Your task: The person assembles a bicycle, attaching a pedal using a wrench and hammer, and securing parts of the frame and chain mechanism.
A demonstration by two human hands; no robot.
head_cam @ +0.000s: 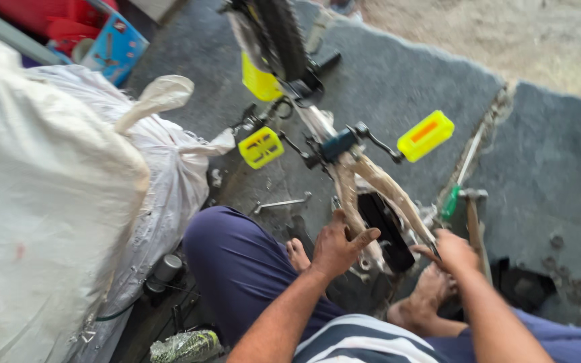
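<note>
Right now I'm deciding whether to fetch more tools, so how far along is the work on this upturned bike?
Done: both yellow pedals and the cranks sit on the upturned bike frame, and a tyre is on the far wheel. In hand: the left hand grips a frame tube while the right hand works at the near end, blurred. Left: a spanner lies loose on the floor, so fastening seems unfinished.

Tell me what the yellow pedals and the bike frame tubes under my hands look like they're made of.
The yellow pedals look like moulded plastic: bright, uniform colour, gridded faces, one with an orange inset. The frame tubes are probably metal, wrapped in a pale, wrinkled covering; the picture is blurred. The left hand grips one tube.
</note>
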